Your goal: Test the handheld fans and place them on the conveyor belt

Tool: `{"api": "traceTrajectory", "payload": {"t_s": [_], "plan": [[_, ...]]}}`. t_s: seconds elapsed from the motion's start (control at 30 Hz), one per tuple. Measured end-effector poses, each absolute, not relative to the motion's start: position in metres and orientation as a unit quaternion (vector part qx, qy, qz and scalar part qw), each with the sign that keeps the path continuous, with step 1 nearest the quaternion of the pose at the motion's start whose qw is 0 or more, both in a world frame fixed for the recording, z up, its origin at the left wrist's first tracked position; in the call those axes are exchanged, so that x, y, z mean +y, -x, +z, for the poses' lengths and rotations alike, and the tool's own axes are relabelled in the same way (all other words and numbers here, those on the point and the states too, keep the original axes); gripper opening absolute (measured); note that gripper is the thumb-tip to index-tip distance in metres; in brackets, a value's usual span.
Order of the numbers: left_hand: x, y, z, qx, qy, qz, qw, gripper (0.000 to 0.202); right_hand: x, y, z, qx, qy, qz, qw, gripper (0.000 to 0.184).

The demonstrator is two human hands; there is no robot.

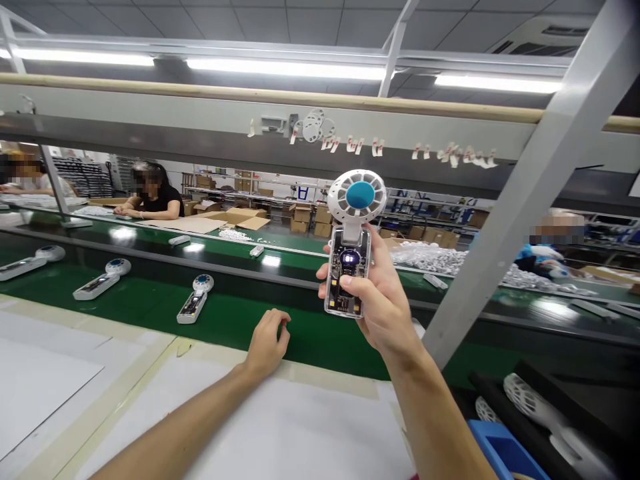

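In the head view, my right hand holds up a small handheld fan with a white round head, a blue centre and a clear body that shows its circuit board. The hand wraps round the body, and its thumb presses on the board side below a small lit display. My left hand rests at the near edge of the green conveyor belt. Its fingers are loosely curled, with a gap to the thumb and nothing in them. The nearest fan on the belt lies to its left.
Two more fans lie farther left on the belt. A slanted grey post stands right of my right arm. At lower right is a blue bin beside white fan parts. Co-workers sit across the line.
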State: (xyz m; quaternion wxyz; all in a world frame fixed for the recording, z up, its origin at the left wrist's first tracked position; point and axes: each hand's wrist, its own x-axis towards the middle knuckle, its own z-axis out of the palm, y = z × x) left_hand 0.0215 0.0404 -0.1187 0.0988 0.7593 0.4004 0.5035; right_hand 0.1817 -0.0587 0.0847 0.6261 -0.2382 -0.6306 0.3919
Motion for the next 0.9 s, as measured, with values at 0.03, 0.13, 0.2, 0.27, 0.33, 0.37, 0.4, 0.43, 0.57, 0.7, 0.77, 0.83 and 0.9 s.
{"api": "traceTrajectory", "payload": {"t_s": [0.03, 0.13, 0.2, 0.27, 0.33, 0.37, 0.4, 0.43, 0.57, 0.7, 0.77, 0.83, 0.9], "plan": [[0.0402, -0.0213, -0.1189, 0.4, -0.758, 0.505, 0.099, 0.019, -0.059, -0.1807, 0.0847, -0.631, 0.24, 0.387, 0.627, 0.084], [0.0399, -0.0209, -0.1191, 0.398, -0.757, 0.508, 0.102, 0.018, -0.0601, -0.1789, 0.085, -0.623, 0.248, 0.392, 0.629, 0.082], [0.0401, -0.0209, -0.1193, 0.4, -0.755, 0.508, 0.106, 0.018, -0.0609, -0.1795, 0.0856, -0.613, 0.244, 0.415, 0.626, 0.081], [0.0407, -0.021, -0.1198, 0.405, -0.752, 0.509, 0.111, 0.018, -0.0613, -0.1812, 0.0861, -0.608, 0.242, 0.448, 0.609, 0.083], [0.0417, -0.0212, -0.1206, 0.413, -0.745, 0.511, 0.117, 0.019, -0.0609, -0.183, 0.0863, -0.607, 0.245, 0.475, 0.589, 0.086], [0.0422, -0.0212, -0.121, 0.417, -0.741, 0.512, 0.118, 0.02, -0.0604, -0.1836, 0.0861, -0.606, 0.249, 0.48, 0.583, 0.087], [0.0427, -0.0212, -0.1214, 0.422, -0.737, 0.514, 0.12, 0.021, -0.0597, -0.1839, 0.0859, -0.605, 0.254, 0.48, 0.582, 0.087], [0.0431, -0.0211, -0.1218, 0.425, -0.734, 0.515, 0.121, 0.022, -0.0591, -0.1838, 0.0856, -0.605, 0.257, 0.477, 0.583, 0.087], [0.0441, -0.0203, -0.1231, 0.43, -0.73, 0.517, 0.126, 0.023, -0.0582, -0.182, 0.0849, -0.608, 0.26, 0.466, 0.587, 0.086], [0.0449, -0.0201, -0.1239, 0.426, -0.732, 0.514, 0.133, 0.024, -0.0607, -0.1807, 0.086, -0.611, 0.243, 0.472, 0.587, 0.085], [0.0454, -0.0203, -0.1241, 0.427, -0.731, 0.514, 0.135, 0.023, -0.0621, -0.1801, 0.0863, -0.614, 0.238, 0.466, 0.591, 0.082], [0.0458, -0.0204, -0.124, 0.432, -0.728, 0.515, 0.136, 0.023, -0.0631, -0.1794, 0.0861, -0.619, 0.241, 0.452, 0.596, 0.081], [0.0462, -0.0205, -0.1239, 0.435, -0.724, 0.517, 0.137, 0.022, -0.0639, -0.1786, 0.0853, -0.624, 0.247, 0.437, 0.599, 0.08]]}}
